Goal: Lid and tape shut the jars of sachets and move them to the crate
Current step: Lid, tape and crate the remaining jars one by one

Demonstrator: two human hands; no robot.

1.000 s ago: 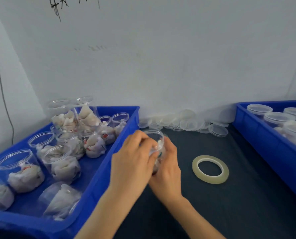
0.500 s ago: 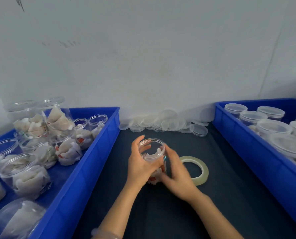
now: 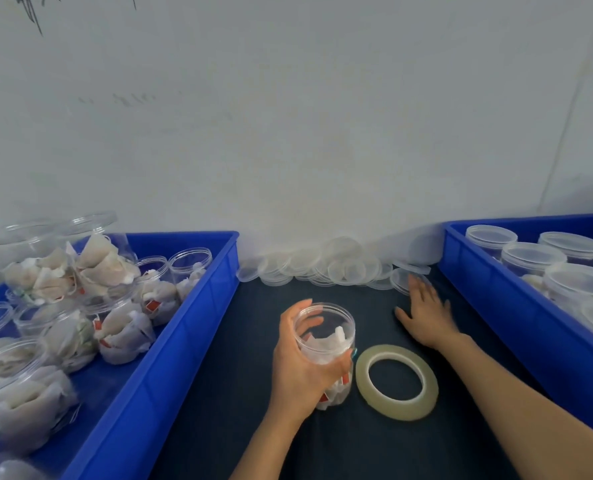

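Step in hand: fetching a lid for the open jar, judging by the reach.
Left hand [image 3: 302, 368]: fingers and thumb wrapped round the jar [image 3: 329, 327], holding it upright on the dark mat [image 3: 322, 445].
Right hand [image 3: 426, 315]: fingers straight and spread, holding nothing; the tips reach the nearest lid [image 3: 400, 277], though contact cannot be told.
Jar: clear, round, smooth plastic, mouth uncovered, with crumpled white sachets [image 3: 326, 344] inside; it sits in the left palm, well short of the right fingertips.
Lids: thin, translucent, shallow discs; the pile of lids [image 3: 336, 265] overlaps loosely just left of the right fingertips.
Tape roll [image 3: 430, 393]: flat, pale, glossy ring lying just beside the left thumb.
Left crate [image 3: 184, 327]: blue hard plastic, behind the left knuckles, full of open jars [image 3: 122, 334].
Right crate [image 3: 496, 296]: beyond the right little finger, holding lidded jars [image 3: 530, 258].
Doing it well: pinch a single disc by its rim, since stacked ones likely cling; keep the jar steady and level, seat the lid squarely, then press round the edge before taping.
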